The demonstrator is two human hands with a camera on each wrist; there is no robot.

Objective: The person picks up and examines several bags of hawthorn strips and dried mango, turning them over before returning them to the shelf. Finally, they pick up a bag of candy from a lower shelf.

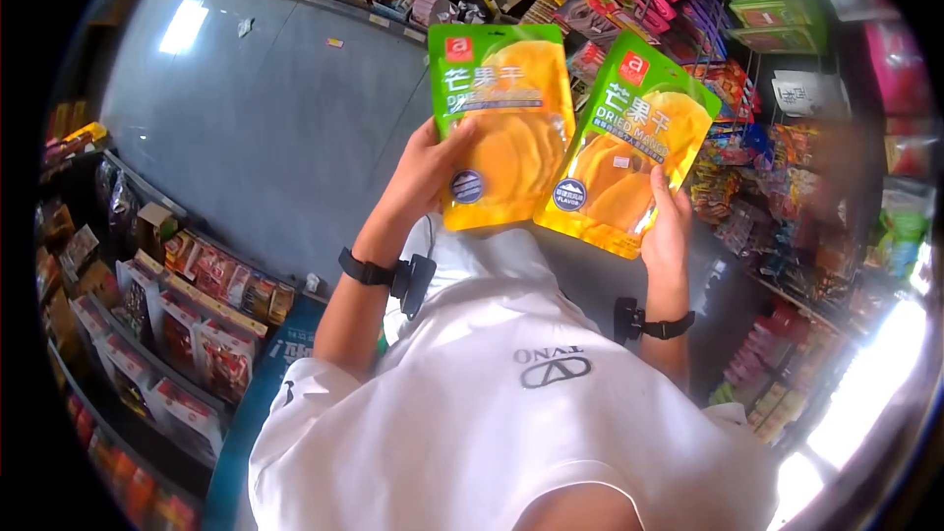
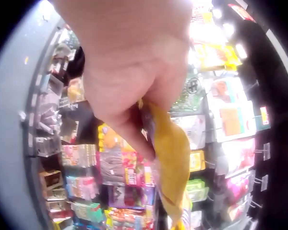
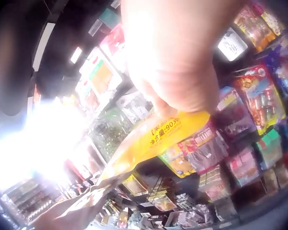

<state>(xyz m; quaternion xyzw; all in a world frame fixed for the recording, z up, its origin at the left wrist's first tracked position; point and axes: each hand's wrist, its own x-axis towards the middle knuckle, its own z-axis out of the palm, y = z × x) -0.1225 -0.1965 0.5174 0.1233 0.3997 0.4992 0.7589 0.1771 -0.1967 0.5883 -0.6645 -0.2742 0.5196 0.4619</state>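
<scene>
My left hand (image 1: 430, 169) grips the left edge of a green and yellow bag of dried mango (image 1: 516, 162), thumb on its front. A second, matching bag of dried mango (image 1: 621, 187) is tilted, with its lower right edge in my right hand (image 1: 669, 228). Both printed fronts face up toward the head camera, and the bags' lower corners come close together. In the left wrist view, my left hand (image 2: 134, 81) pinches the yellow bag (image 2: 169, 153), seen edge-on. My right hand (image 3: 177, 72) holds a yellow bottom edge of its bag (image 3: 153, 139) in the right wrist view.
Hanging snack packets (image 1: 767, 20) crowd racks at the right and far side. Low shelves with boxed goods (image 1: 221, 359) stand at the left, beside the grey floor (image 1: 265, 98). A teal panel (image 1: 258, 403) is at my left side.
</scene>
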